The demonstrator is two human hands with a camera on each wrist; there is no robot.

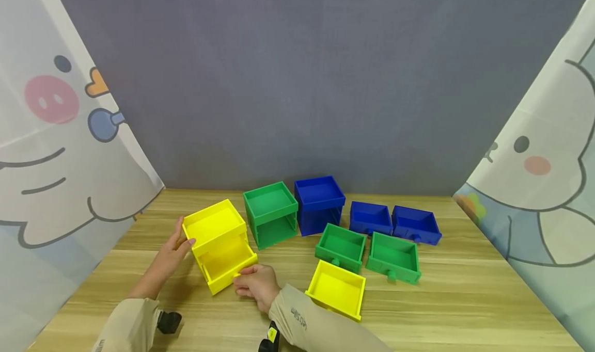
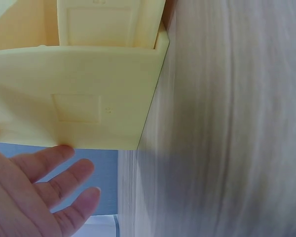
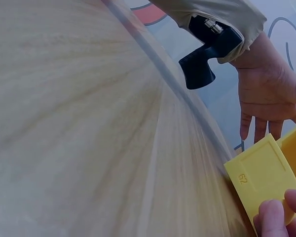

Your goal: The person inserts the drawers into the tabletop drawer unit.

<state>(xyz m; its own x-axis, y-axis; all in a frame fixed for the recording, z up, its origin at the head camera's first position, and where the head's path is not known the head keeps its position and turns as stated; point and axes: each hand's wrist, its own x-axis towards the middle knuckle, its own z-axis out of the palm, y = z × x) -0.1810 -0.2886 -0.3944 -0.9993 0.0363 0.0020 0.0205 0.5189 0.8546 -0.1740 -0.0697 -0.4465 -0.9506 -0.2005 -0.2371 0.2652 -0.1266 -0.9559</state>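
A yellow cabinet frame (image 1: 215,223) with a tray-like top stands at the left of the table. A yellow drawer (image 1: 231,276) sits partly in its lower opening, its front sticking out. The thumb and fingertips of my left hand (image 1: 170,259) touch the frame's left side; in the left wrist view several fingers are extended, some clear of the plastic. My right hand (image 1: 260,285) pinches the round knob on the drawer front (image 3: 262,177), which the fingers partly cover. Another yellow drawer (image 1: 337,288) lies to the right of my right hand.
Behind stand a green cabinet frame (image 1: 271,202) and a blue cabinet frame (image 1: 319,192). Two green drawers (image 1: 341,242) (image 1: 394,256) and two blue drawers (image 1: 370,218) (image 1: 416,224) lie to the right on the wooden table (image 1: 465,300). A grey backdrop (image 1: 316,83) rises at the back.
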